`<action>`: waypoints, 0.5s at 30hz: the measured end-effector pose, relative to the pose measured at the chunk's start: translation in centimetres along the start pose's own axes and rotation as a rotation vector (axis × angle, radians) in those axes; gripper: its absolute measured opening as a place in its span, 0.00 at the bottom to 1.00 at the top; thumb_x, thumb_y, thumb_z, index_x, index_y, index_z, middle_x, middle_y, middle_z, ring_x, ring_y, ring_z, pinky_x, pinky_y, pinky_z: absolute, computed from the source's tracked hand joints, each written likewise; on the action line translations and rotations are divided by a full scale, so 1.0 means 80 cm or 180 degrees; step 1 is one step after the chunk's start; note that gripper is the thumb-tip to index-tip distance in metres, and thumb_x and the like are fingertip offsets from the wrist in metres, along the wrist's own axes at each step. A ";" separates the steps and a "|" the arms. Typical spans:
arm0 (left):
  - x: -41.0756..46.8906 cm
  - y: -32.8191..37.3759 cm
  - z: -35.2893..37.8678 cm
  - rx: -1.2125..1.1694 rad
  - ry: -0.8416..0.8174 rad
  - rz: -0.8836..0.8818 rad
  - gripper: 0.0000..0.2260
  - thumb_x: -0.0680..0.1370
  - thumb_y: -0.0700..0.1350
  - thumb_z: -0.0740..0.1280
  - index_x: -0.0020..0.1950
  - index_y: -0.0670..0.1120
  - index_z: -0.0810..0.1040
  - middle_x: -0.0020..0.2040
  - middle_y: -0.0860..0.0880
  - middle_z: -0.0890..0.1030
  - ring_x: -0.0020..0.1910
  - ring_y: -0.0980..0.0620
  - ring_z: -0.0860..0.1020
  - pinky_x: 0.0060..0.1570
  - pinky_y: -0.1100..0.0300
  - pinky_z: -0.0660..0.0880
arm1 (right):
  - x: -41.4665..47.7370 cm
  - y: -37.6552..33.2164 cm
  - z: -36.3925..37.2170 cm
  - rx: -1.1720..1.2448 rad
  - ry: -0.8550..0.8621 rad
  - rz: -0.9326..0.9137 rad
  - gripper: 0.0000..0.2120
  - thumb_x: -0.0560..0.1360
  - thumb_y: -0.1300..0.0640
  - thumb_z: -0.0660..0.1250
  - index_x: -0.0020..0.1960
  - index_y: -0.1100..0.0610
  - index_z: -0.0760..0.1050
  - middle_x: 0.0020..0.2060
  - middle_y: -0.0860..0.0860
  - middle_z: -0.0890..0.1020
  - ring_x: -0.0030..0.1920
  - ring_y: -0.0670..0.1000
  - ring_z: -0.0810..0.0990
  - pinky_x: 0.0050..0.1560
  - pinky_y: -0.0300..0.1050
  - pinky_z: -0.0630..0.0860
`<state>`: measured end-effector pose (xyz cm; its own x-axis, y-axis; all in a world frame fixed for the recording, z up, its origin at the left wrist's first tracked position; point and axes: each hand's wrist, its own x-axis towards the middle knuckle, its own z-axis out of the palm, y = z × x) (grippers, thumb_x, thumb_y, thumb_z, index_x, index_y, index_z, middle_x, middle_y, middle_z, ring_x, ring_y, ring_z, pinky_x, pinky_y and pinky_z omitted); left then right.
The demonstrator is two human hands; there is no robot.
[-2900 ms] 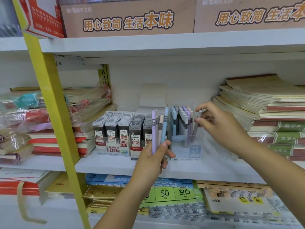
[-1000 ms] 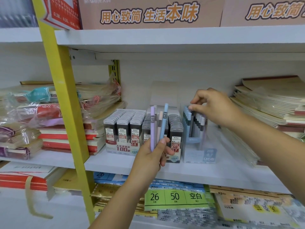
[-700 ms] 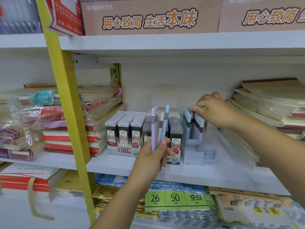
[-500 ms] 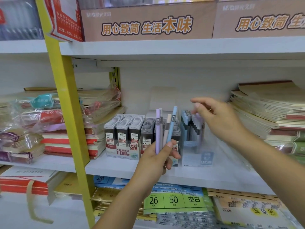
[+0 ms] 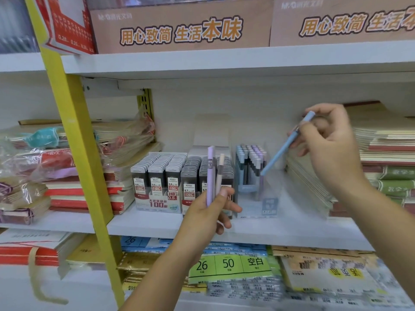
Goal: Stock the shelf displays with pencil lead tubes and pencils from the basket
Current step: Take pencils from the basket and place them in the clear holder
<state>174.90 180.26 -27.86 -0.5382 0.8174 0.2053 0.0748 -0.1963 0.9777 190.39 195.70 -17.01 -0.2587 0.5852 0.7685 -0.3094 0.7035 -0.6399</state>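
Yellow post (image 5: pixel 74 140): far left, slanting down across the shelves.
Wrapped notebooks (image 5: pixel 56 158): stacked in plastic behind and beside the post, on the middle shelf (image 5: pixel 280 232).
Lead tube boxes (image 5: pixel 164 176): right of those stacks, packed with upright tubes in rows, marked 0.5 and 0.7.
Left hand (image 5: pixel 207 214): raised in front of the 0.7 rows, thumb and fingers curled round two pencils.
Purple pencil (image 5: pixel 210 173): upright in that grip, on the left of the pair.
Beige pencil (image 5: pixel 219 173): just beside the purple one, upright too, slightly shorter above the thumb.
Pencil display (image 5: pixel 250 173): clear box just right of the lead tubes, filled at its left with blue- and purple-capped pencils standing on end.
Blue pencil (image 5: pixel 283 149): tilted, lower tip at the display's right side, upper end high by the knuckles.
Right hand (image 5: pixel 330 142): above and right of the display, pinching the blue pencil near its top between thumb and fingertips; somewhat blurred.
Notebook stack (image 5: pixel 386 158): far right, lying flat behind the right hand.
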 end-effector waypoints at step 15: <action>0.005 -0.013 -0.005 -0.0003 0.0081 -0.0096 0.11 0.84 0.51 0.60 0.56 0.49 0.80 0.31 0.54 0.76 0.25 0.58 0.64 0.26 0.65 0.63 | -0.013 0.028 0.046 -0.1504 -0.1290 -0.0358 0.08 0.77 0.53 0.66 0.50 0.43 0.68 0.38 0.45 0.82 0.38 0.47 0.80 0.39 0.43 0.74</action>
<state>174.27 180.56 -28.82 -0.5614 0.8089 0.1746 0.0576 -0.1723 0.9834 186.60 195.20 -19.23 -0.6027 0.3634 0.7104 0.0587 0.9081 -0.4147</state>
